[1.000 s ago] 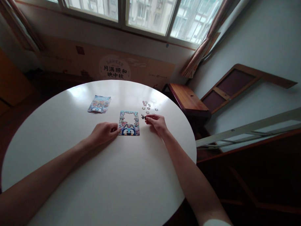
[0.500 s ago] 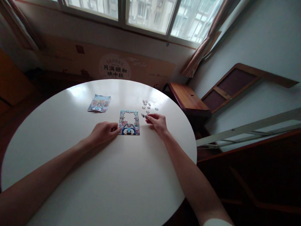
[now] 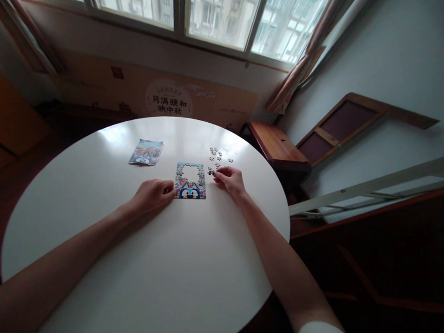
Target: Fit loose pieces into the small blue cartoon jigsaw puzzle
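Observation:
A small rectangular jigsaw puzzle lies on the round white table, its border and lower picture filled in and its upper middle still a white gap. My left hand rests curled against the puzzle's lower left edge. My right hand sits just right of the puzzle, fingers pinched on a small dark puzzle piece. Several loose puzzle pieces lie scattered just beyond my right hand.
A colourful printed picture card lies on the table to the left of the puzzle. A wooden bench stands past the table's right rim, below the window and curtain. Leaning wooden frames line the right wall.
My right hand has shifted slightly among the loose pieces and still pinches a piece beside the puzzle's right edge. The left hand has stayed put.

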The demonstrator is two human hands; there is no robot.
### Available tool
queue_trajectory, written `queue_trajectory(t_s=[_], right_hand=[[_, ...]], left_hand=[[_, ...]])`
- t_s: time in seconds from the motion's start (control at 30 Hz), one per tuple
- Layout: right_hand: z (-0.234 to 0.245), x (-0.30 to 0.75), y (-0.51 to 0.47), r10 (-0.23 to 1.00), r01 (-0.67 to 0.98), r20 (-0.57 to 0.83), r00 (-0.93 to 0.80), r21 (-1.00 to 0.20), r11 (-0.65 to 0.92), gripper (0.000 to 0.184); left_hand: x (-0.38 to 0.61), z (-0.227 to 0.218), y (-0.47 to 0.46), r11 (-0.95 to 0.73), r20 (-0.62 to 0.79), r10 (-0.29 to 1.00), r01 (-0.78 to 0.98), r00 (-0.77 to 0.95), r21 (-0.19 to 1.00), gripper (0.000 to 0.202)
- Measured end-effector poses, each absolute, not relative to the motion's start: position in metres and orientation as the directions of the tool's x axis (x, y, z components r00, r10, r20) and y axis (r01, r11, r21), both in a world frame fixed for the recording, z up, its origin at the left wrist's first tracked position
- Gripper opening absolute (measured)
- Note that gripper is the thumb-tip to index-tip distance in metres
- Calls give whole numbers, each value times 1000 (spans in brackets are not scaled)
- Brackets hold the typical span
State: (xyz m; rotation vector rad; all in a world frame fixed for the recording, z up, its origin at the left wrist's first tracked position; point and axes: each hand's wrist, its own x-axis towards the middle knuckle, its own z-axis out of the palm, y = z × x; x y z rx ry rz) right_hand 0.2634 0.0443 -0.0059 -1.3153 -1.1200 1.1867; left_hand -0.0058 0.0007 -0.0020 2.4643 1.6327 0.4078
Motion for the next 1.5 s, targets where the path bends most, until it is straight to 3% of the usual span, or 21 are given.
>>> queue_trajectory(t_s=[1.5], right_hand=[[-6, 265, 47, 1000, 83, -13, 21, -996, -15, 38]], left_hand=[[-7, -2, 2, -388, 132, 922, 879, 365, 278, 38]])
